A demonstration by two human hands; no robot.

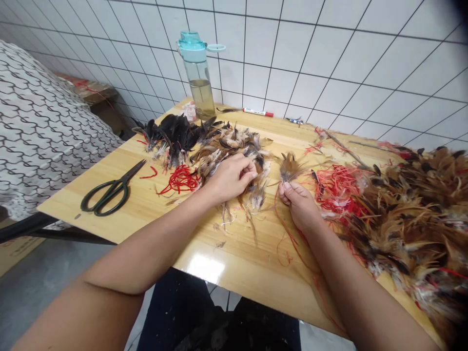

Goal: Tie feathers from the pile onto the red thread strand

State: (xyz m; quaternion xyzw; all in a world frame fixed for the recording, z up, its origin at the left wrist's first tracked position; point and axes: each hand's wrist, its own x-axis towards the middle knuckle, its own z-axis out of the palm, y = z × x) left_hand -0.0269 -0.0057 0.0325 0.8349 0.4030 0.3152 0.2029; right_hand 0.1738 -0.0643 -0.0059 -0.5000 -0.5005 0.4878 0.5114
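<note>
My right hand (298, 200) pinches a small bunch of brown feathers (289, 168) by its base between thumb and fingers, tips pointing up. Red thread (281, 214) hangs from near that grip and trails down along the right forearm. My left hand (236, 175) is over a pile of loose brown and cream feathers (234, 139), its fingers curled together. Whatever those fingers hold, if anything, is too small or hidden to name. Black feathers (179, 134) lie in tied bunches just left of the pile.
Black-handled scissors (113, 190) and cut red threads (180, 179) lie on the wooden table (226, 258) at left. A water bottle (199, 78) and red-capped marker (258, 112) are near the tiled wall. At right are a red thread tangle (338, 187) and a large brown feather heap (413, 209).
</note>
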